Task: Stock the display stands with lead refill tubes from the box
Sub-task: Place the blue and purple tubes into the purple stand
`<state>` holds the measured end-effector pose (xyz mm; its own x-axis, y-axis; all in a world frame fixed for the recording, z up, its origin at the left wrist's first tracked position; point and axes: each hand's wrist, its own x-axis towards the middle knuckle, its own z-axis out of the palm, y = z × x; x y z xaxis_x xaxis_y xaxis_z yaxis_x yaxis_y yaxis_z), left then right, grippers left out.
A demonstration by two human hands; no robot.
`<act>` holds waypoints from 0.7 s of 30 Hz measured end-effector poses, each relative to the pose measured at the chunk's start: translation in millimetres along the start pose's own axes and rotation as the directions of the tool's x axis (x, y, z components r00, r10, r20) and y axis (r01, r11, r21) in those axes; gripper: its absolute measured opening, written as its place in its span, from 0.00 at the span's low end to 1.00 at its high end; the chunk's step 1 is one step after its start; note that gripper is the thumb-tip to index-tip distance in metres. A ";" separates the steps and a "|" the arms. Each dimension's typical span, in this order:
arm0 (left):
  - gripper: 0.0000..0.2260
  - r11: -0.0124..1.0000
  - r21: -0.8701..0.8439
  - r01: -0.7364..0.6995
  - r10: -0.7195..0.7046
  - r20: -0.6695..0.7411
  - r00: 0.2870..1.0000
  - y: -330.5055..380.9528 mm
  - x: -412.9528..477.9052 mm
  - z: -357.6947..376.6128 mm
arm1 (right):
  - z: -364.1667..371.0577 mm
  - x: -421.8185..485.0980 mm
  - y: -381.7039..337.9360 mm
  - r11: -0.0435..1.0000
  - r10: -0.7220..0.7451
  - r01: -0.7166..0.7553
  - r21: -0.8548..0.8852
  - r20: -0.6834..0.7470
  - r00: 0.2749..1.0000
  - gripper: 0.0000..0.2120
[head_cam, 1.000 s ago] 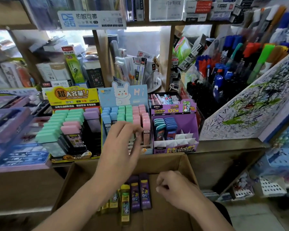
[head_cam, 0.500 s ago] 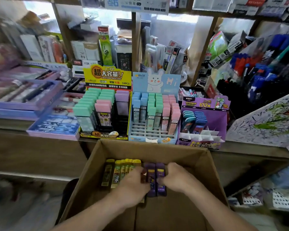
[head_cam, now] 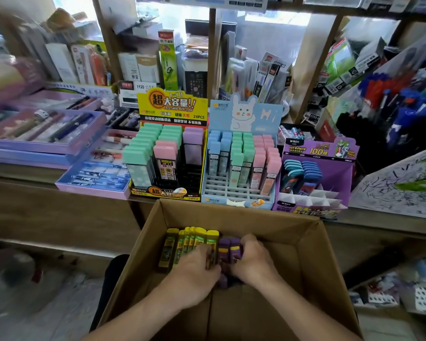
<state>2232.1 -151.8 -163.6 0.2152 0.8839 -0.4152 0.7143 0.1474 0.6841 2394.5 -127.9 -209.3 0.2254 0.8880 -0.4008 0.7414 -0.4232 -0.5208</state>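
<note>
An open cardboard box (head_cam: 312, 257) sits below the counter. Inside lie several yellow refill tubes (head_cam: 190, 242) and two purple refill tubes (head_cam: 229, 249) side by side. My left hand (head_cam: 197, 276) lies over the lower ends of the yellow tubes with fingers curled onto them. My right hand (head_cam: 253, 262) grips the purple tubes from the right. On the counter stand three displays: a yellow stand (head_cam: 172, 107) with green, pink and purple tubes, a blue bunny stand (head_cam: 244, 114) with empty front slots, and a purple stand (head_cam: 317, 151) with few tubes.
Purple trays of pens (head_cam: 42, 134) lie on the counter at the left. A scribbled test board (head_cam: 403, 183) leans at the right, with racks of markers (head_cam: 391, 94) behind it. Shelves packed with stationery rise behind the stands.
My left hand came down from the blue bunny stand into the box. Both hands closed on the tubes there. The camera tilted down and shifted left.
</note>
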 end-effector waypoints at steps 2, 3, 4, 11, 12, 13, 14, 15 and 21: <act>0.20 0.999 -0.052 0.001 -0.002 -0.021 1.000 0.5 -0.2 0.8 | 1.0 -0.5 -1.8 1.000 0.008 -0.008 0.006 -0.020 1.000 0.17; 0.19 0.996 -0.094 0.005 -0.008 -0.022 1.000 1.2 -0.3 1.8 | 1.9 -0.8 -3.3 1.000 0.013 -0.013 0.014 -0.031 0.999 0.15; 0.17 0.989 -0.150 0.017 -0.019 -0.010 1.000 2.0 -0.2 3.0 | 3.2 -1.1 -4.3 0.999 0.015 -0.014 0.029 -0.035 0.999 0.14; 0.14 0.925 -0.365 0.107 -0.084 0.080 0.993 3.3 0.9 5.9 | 7.2 5.2 -5.5 0.999 -0.027 0.025 0.026 0.068 0.997 0.27; 0.14 0.922 -0.371 0.113 -0.086 0.088 0.992 3.4 0.6 5.4 | 5.7 6.3 -6.1 0.999 -0.038 0.037 0.013 0.100 0.994 0.31; 0.14 0.919 -0.377 0.116 -0.087 0.092 0.992 3.4 0.5 5.0 | 3.9 7.2 -7.2 0.999 -0.048 0.050 -0.009 0.132 0.990 0.33; 0.14 0.916 -0.383 0.119 -0.090 0.093 0.992 3.4 0.7 4.7 | 2.3 8.2 -8.1 0.997 -0.056 0.063 -0.038 0.162 0.985 0.34; 0.14 0.914 -0.388 0.122 -0.093 0.092 0.991 3.2 1.1 4.6 | 0.8 9.3 -8.9 0.995 -0.064 0.078 -0.068 0.188 0.980 0.35; 0.14 0.907 -0.392 0.152 -0.112 0.123 0.986 2.3 2.5 3.5 | -6.5 12.5 -13.7 0.976 -0.097 0.144 -0.163 0.267 0.959 0.36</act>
<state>2236.5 -150.8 -165.2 0.2136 0.8006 -0.5598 0.4197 0.4423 0.7926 2391.3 -109.8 -202.3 -0.0247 0.8447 -0.5347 0.8589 -0.2557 -0.4437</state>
